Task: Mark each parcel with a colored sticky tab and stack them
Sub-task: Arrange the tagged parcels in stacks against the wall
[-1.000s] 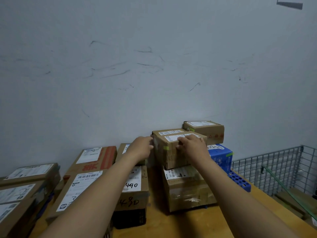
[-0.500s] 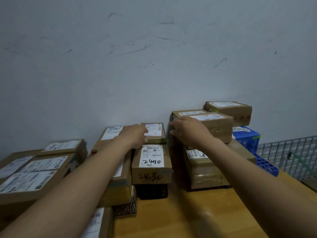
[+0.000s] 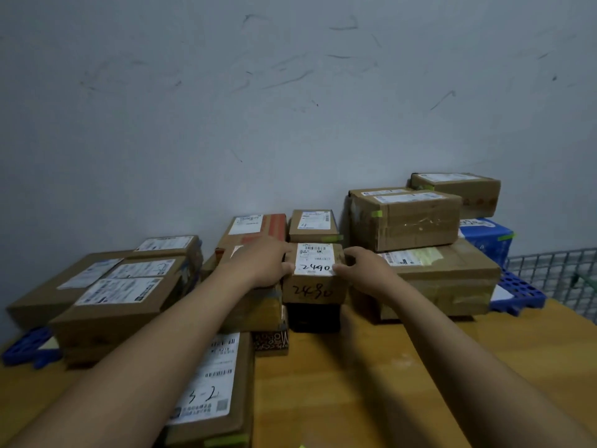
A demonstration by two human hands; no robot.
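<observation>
Both hands are on one small parcel (image 3: pixel 315 276) with "2490" written on it. The left hand (image 3: pixel 258 261) holds its left side and the right hand (image 3: pixel 366 270) holds its right side. The fingers bend round the edges, so both hands are gripping it. The small parcel sits on a dark box (image 3: pixel 313 316) in the middle of the surface (image 3: pixel 371 383), between the piles.

Some of the job looks done. On the right a taped parcel (image 3: pixel 410 221) sits on top of a big parcel (image 3: pixel 445 279), and it has a green tab (image 3: pixel 376 214) on its corner. The blue parcel (image 3: pixel 484 236) behind them has a green tab too. So does the little parcel (image 3: pixel 315 226) just behind the one being held. The near parcel (image 3: pixel 210 383) marked "3-2" shows green at its bottom edge.

I see no tab on the small parcel — I think it still needs one, and then a spot on a stack. The left pile (image 3: pixel 129 286) shows no tabs from here, so it is likely still waiting.

At the far right is a wire basket (image 3: pixel 549 270) with something green inside, but I cannot tell what. A blue tray (image 3: pixel 520 292) with round holes pokes out from under the big parcel, and I see nothing in the holes.
</observation>
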